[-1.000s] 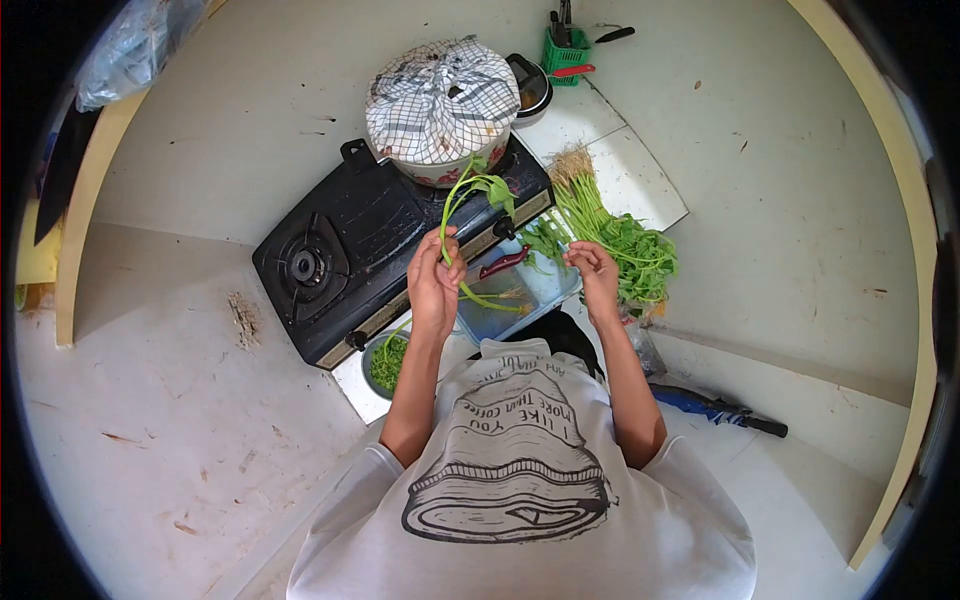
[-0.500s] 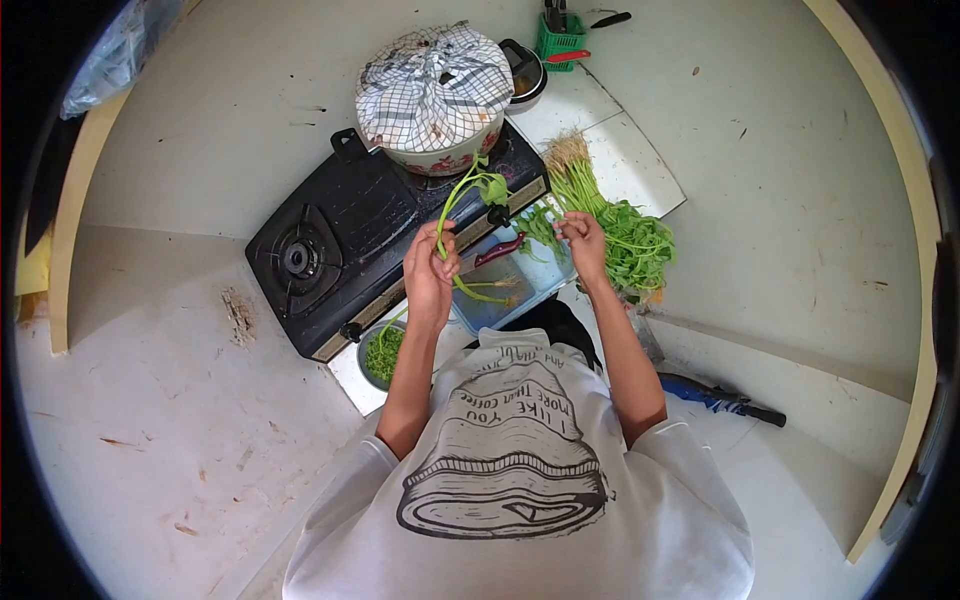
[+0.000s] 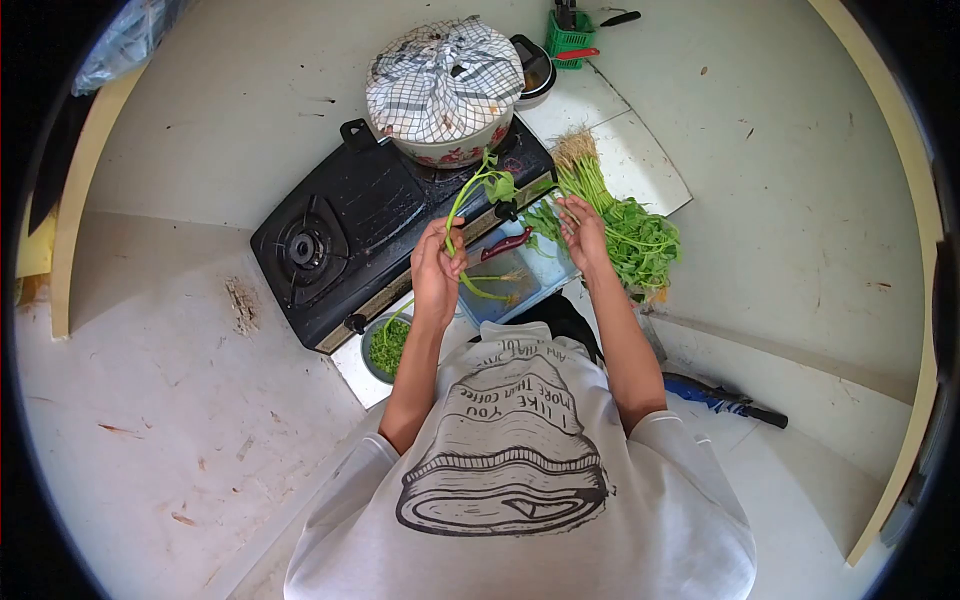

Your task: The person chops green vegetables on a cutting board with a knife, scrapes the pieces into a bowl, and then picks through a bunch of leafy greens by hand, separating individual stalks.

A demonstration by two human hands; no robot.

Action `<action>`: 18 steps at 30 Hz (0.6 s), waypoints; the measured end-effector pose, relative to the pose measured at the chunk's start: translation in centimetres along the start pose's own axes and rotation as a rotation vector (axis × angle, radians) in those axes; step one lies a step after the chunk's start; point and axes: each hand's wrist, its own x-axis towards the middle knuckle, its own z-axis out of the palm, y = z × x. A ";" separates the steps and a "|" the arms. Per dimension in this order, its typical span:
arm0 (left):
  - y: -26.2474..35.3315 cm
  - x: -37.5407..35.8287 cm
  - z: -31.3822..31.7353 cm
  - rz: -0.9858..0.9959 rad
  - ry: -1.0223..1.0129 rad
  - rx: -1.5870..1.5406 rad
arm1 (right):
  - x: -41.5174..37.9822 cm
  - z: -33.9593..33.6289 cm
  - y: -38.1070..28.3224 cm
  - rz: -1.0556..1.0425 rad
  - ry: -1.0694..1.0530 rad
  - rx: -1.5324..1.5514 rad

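Observation:
My left hand (image 3: 437, 280) is closed around green leafy stems (image 3: 456, 213), with leaves at the upper end and pale roots below. These hang over a light blue plastic tray (image 3: 545, 290). A knife with a dark red handle (image 3: 507, 243) lies across the tray, near loose green leaves (image 3: 543, 222). To the right, my right hand (image 3: 585, 238) has its fingers bent together by the tray's far right corner. A blurred green leaf (image 3: 541, 187) shows at its fingertips. Beside that hand lies a big bunch of leafy greens with roots (image 3: 630, 232).
A black gas stove (image 3: 370, 215) stands ahead, bearing a cloth-topped pot (image 3: 455, 152). A bowl of chopped greens (image 3: 386, 347) sits by my left forearm. Farther back are a small dark-lidded pot (image 3: 533, 72) and a green basket with utensils (image 3: 570, 40).
My right hand has risen slightly and its fingers have loosened a little. A blurred leaf now shows at its fingertips. My left hand keeps its grip on the stems; the view has shifted slightly.

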 end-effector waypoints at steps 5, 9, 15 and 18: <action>-0.2 -0.2 0.0 0.003 0.015 -0.012 | 0.9 -3.2 2.6 -0.069 0.064 -0.269; -0.3 -0.4 0.3 0.002 0.010 0.003 | 2.9 -8.2 7.1 -0.234 0.091 -0.642; -1.1 -0.2 0.2 -0.020 0.003 0.012 | -0.2 -8.1 5.8 -0.405 0.172 -1.239; -1.3 0.1 0.3 -0.033 -0.009 0.019 | -1.9 -6.4 4.2 -0.463 0.135 -1.342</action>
